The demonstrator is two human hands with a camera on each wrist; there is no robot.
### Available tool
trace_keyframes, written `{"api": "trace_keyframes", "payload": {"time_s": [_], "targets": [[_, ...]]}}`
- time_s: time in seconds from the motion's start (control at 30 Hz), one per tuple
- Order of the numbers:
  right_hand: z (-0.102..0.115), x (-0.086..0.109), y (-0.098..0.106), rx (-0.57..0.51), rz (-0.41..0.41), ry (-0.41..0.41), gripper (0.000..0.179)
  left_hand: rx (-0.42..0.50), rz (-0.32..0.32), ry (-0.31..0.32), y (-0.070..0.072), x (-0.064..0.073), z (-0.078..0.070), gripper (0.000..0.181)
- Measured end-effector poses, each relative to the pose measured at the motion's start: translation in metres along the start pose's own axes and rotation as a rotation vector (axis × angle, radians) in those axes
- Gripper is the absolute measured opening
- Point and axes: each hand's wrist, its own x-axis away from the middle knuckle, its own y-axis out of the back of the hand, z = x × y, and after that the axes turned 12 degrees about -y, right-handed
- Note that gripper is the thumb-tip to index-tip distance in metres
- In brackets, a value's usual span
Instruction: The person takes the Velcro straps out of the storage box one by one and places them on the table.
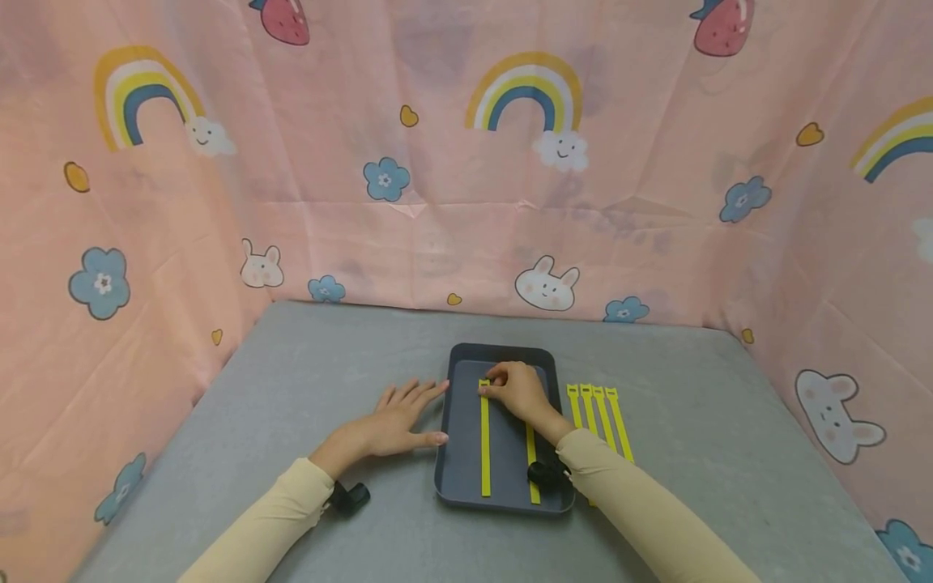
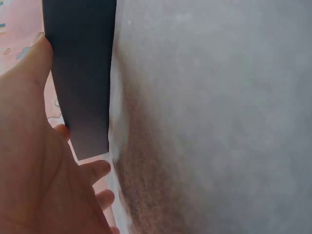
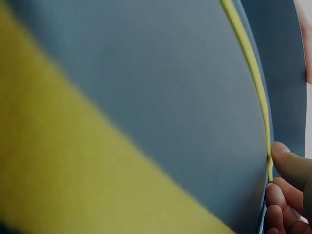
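Note:
A dark grey rectangular tray [image 1: 503, 508] lies on the table with two yellow slotted-head cable straps inside it. My right hand [image 1: 521, 394] pinches the head end of the left yellow strap [image 1: 485, 453], which runs lengthwise along the tray floor. In the right wrist view, thumb and fingertips [image 3: 287, 163] meet at that strap's end. The other yellow strap [image 1: 531, 453] lies farther right, partly hidden under my right wrist. My left hand [image 1: 394, 425] is spread at the tray's left side, fingertips and thumb at its outer wall [image 2: 83, 87].
To the right of the tray, several more yellow straps [image 1: 608, 417] lie side by side on the grey table [image 1: 328, 348], partly covered by my right sleeve. A pink patterned curtain [image 1: 437, 243] encloses the table at the back and both sides.

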Motion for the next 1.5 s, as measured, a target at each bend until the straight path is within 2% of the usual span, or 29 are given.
{"api": "trace_keyframes", "payload": {"time_s": [0.3, 0.53, 0.9, 1.13, 1.4, 1.5], "targets": [[0.0001, 0.0007, -0.0018, 0.022, -0.011, -0.007, 0.024, -0.006, 0.008, -0.003, 0.0017, 0.0003, -0.0018, 0.087], [0.0007, 0.0006, -0.0018, 0.003, -0.003, 0.045, 0.020, -0.001, 0.009, -0.002, 0.0007, 0.0006, -0.0011, 0.087], [0.0000, -0.0003, -0.0014, 0.013, 0.021, 0.094, 0.023, -0.006, 0.005, 0.009, -0.0005, 0.0003, -0.0002, 0.087], [-0.0016, -0.0006, -0.0015, 0.016, 0.004, 0.120, 0.020, -0.005, 0.000, 0.008, -0.0014, -0.0002, 0.0004, 0.087], [0.0004, -0.0007, -0.0005, -0.035, -0.028, 0.150, 0.018, -0.020, -0.001, 0.018, -0.0022, -0.0005, 0.0011, 0.087], [0.0037, -0.0007, 0.0016, -0.057, -0.016, 0.164, 0.018, -0.021, -0.001, 0.018, -0.0024, -0.0005, 0.0013, 0.087]]}}
